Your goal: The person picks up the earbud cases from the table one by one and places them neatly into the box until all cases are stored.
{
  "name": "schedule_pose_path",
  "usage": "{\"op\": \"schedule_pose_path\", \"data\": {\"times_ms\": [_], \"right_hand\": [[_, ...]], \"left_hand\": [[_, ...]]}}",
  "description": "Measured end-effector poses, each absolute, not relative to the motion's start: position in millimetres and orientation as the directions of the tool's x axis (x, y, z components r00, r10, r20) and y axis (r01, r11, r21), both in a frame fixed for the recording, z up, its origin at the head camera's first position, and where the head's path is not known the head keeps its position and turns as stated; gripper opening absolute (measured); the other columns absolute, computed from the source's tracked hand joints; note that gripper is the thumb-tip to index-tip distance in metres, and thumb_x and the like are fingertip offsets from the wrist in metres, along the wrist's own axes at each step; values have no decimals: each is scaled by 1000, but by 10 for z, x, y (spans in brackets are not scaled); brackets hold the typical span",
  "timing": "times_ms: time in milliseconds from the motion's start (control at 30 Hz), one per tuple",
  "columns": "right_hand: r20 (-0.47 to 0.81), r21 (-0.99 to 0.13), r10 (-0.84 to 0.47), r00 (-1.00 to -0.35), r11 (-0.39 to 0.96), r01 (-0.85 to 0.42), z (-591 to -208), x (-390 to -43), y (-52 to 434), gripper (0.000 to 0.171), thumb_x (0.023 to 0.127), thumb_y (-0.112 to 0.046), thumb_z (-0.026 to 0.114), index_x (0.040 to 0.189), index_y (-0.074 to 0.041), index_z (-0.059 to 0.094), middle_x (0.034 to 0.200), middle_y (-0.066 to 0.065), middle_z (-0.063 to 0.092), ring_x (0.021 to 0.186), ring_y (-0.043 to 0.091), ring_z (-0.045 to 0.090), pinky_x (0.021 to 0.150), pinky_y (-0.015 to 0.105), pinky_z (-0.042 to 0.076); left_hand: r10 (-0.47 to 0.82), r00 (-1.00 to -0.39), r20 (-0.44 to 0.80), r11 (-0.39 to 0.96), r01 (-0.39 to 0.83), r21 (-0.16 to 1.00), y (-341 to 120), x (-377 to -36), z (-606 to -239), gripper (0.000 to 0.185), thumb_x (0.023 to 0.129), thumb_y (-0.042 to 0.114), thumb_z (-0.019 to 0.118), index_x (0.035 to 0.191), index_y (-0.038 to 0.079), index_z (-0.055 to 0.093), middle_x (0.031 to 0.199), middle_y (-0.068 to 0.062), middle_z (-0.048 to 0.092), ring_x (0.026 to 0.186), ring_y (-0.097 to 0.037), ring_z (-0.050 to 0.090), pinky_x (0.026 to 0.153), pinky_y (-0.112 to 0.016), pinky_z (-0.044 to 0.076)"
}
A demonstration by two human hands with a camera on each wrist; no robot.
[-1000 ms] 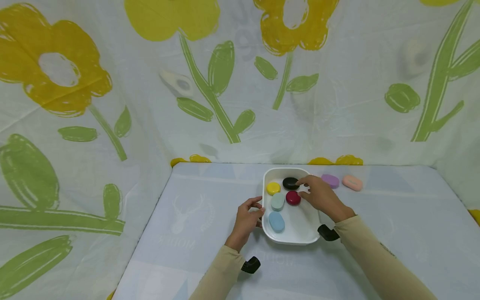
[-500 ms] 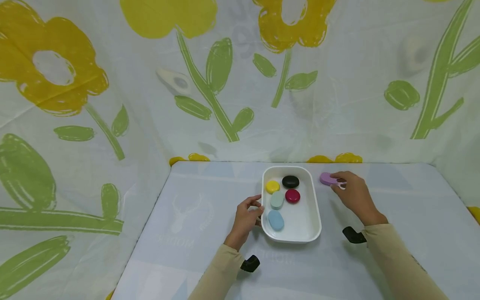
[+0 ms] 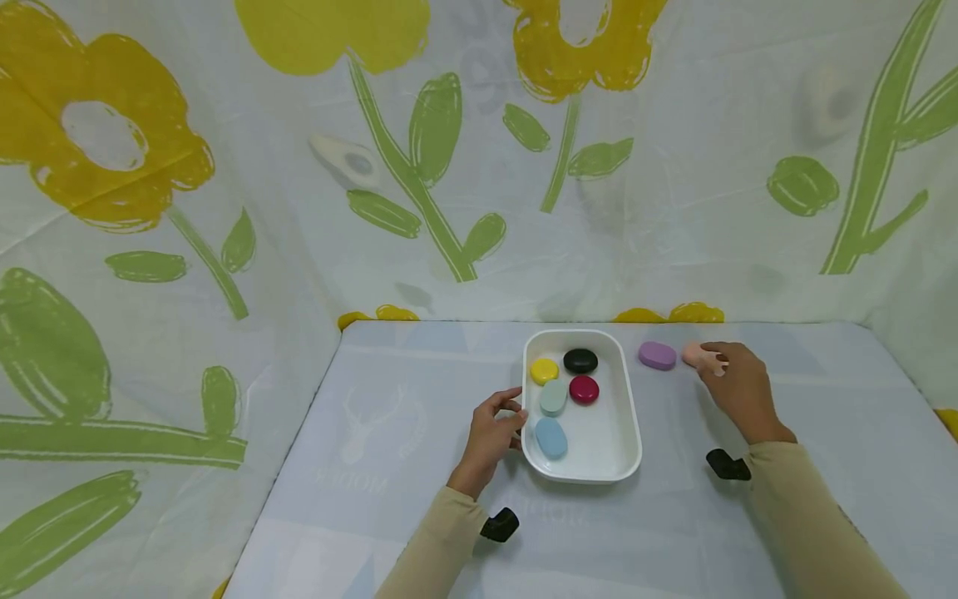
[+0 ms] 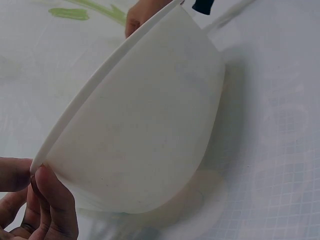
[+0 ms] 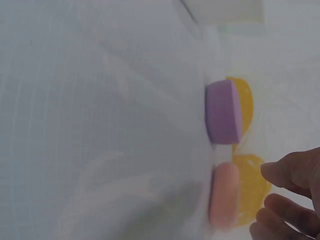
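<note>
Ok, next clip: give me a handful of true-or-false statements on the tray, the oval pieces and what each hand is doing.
1. Five oval pieces lie in the white tray. True: yellow, black, red, pale green and light blue.
2. The purple piece lies in the tray. False: it lies on the table, to the right of the tray.
3. The left hand holds the tray's left rim. True: the left wrist view shows fingertips on the rim.
4. The right hand holds the red piece. False: it is at the pink piece on the table; the red one lies in the tray.
5. The pink piece lies beside the purple one. True.
</note>
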State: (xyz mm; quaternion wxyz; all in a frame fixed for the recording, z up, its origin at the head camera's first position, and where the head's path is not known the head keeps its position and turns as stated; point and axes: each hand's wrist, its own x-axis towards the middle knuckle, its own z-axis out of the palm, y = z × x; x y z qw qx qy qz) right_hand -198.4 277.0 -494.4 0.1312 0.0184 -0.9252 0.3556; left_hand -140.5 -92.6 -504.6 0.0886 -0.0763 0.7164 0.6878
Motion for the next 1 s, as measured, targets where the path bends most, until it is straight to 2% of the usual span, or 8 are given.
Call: {"op": "schedule_pose_path", "data": {"times_ms": [100, 300, 400, 533, 733, 833, 933, 1000], "right_hand": [[266, -655, 67, -962, 744, -129, -4991, -2018, 2849, 34, 98, 3, 65, 128, 18, 63, 126, 43, 58, 109, 60, 59, 89, 72, 51], [218, -674, 87, -972, 734, -86, -5069, -2085, 2931, 34, 101, -2, 65, 128, 19, 62, 132, 43, 57, 120, 60, 54, 100, 74, 45], [235, -645, 83, -968, 759, -92, -5116, -2123, 2950, 32, 102, -5, 62, 123, 19, 65, 127, 42, 61, 121, 59, 55, 103, 71, 44], [366, -546, 27, -930, 815, -192, -5196, -2200, 2965, 29, 96, -3, 57, 106, 18, 74, 108, 38, 71, 108, 56, 63, 97, 68, 50], [512, -413, -70, -856, 854, -316, -5298, -2290, 2952, 24, 91, 9, 56, 88, 14, 79, 82, 32, 72, 85, 51, 66, 76, 59, 51], [462, -463, -38, -886, 842, -277, -5288, -2308, 2919, 24, 93, 9, 55, 91, 14, 79, 87, 35, 71, 89, 52, 66, 76, 57, 49], [337, -561, 44, -940, 812, -163, -5252, -2328, 2871, 28, 99, 0, 54, 107, 16, 76, 108, 42, 68, 106, 56, 64, 88, 64, 53], [268, -576, 58, -962, 810, -112, -5234, -2345, 2845, 31, 102, -6, 53, 115, 15, 72, 118, 43, 65, 115, 57, 61, 97, 68, 51]], "left_hand": [[19, -972, -233, 39, -232, 972, -908, -1410, -5044, 45, 102, 4, 68, 146, 1, 60, 113, -11, 61, 66, -15, 58, 54, -26, 54], [24, -967, -255, 37, -254, 967, -873, -1418, -5051, 43, 101, 3, 68, 144, 4, 63, 112, -12, 61, 66, -15, 58, 54, -25, 54], [24, -966, -259, 37, -258, 965, -855, -1419, -5058, 42, 101, 3, 67, 143, 4, 64, 111, -12, 61, 66, -15, 58, 54, -24, 54], [25, -966, -259, 41, -258, 965, -841, -1415, -5064, 42, 101, 2, 67, 143, 4, 63, 111, -12, 61, 66, -15, 58, 54, -24, 55], [22, -966, -258, 46, -257, 965, -853, -1406, -5062, 43, 102, 3, 67, 144, 3, 63, 112, -12, 61, 66, -14, 58, 55, -25, 55], [19, -968, -249, 43, -248, 968, -874, -1402, -5063, 43, 102, 2, 67, 145, 2, 62, 112, -13, 60, 66, -14, 58, 55, -24, 55], [7, -969, -246, 45, -246, 968, -901, -1401, -5069, 43, 102, 3, 66, 144, 2, 62, 112, -13, 60, 66, -15, 58, 55, -24, 55], [0, -968, -249, 48, -249, 967, -919, -1399, -5074, 43, 102, 3, 67, 145, 3, 62, 112, -13, 60, 66, -15, 59, 56, -24, 56]]}}
